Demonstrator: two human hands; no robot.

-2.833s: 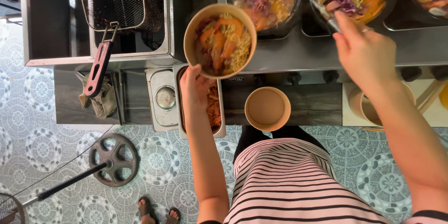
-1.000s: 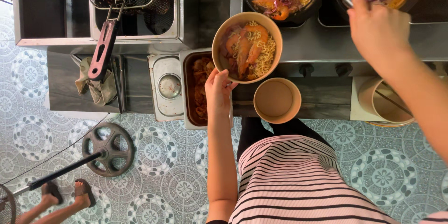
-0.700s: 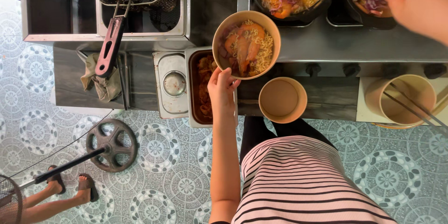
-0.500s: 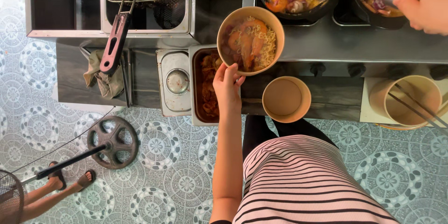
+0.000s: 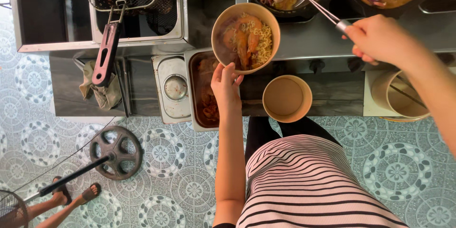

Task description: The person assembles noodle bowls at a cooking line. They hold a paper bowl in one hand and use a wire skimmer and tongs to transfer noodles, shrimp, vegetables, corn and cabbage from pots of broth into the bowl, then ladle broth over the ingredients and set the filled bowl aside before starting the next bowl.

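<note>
Drawn back from the far pans toward the counter's front edge, right hand (image 5: 380, 40) gripping tongs (image 5: 327, 13); left hand (image 5: 225, 83) cupped under noodle bowl (image 5: 245, 37), steady.

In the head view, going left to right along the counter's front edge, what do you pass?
Grey rag → lidded steel container → open sauce tray → left hand holding the noodle bowl → empty paper bowl → cup with utensils.
</note>
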